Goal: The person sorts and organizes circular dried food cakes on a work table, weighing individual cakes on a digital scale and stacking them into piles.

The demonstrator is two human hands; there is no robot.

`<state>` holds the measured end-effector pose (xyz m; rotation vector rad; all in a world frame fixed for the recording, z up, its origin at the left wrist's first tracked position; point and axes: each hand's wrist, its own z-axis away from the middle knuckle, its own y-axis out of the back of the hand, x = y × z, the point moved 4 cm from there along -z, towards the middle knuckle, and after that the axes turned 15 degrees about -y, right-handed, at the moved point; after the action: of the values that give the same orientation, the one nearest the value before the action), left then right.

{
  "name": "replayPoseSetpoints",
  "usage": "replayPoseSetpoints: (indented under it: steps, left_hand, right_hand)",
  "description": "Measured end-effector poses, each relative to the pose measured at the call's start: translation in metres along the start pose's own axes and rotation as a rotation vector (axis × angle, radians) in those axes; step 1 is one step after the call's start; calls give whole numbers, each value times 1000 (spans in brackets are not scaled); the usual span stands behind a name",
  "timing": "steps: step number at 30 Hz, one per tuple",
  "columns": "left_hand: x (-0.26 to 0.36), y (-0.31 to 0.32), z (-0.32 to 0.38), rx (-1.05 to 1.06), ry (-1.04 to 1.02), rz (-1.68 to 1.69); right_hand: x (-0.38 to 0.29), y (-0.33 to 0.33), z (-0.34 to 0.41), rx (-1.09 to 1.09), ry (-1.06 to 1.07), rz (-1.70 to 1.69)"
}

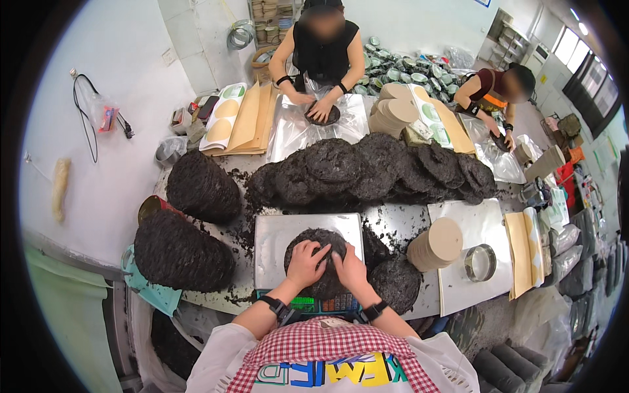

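A round cake of dark, dried, seaweed-like material [322, 237] lies on the metal pan [269, 248] of a digital scale. My left hand [304, 265] rests on the left of its top, fingers spread and thumb turned inward. From the right, my right hand [351, 269] grips the cake with its thumb near the middle. Both thumbs almost meet. The scale's green-lit display and keypad [336, 303] show partly below my wrists. Beside the scale, to the right, lies another dark cake [397, 285].
Two tall stacks of dark cakes [184, 250] stand at left, a long heap [334, 167] beyond the scale. At right are cardboard discs [444, 238], a metal ring [480, 263] and brown paper sheets [518, 250]. Two people work opposite, one pressing a cake [331, 118] on plastic film.
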<state>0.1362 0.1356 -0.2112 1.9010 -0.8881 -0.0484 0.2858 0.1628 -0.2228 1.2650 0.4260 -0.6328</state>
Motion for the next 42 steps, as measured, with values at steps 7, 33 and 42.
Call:
replayPoseSetpoints:
  steps: [7,33,42]
  left_hand:
    - [-2,0,0,-16,-43,-66]
    - [-248,389,268,76,826,-345]
    - [-202,365,326,378,1172,-466]
  right_hand:
    - [40,60,-119,-416,44,9]
    - [251,292,-279,357,-150,-1808]
    - [10,136,-150,-94,205,-576]
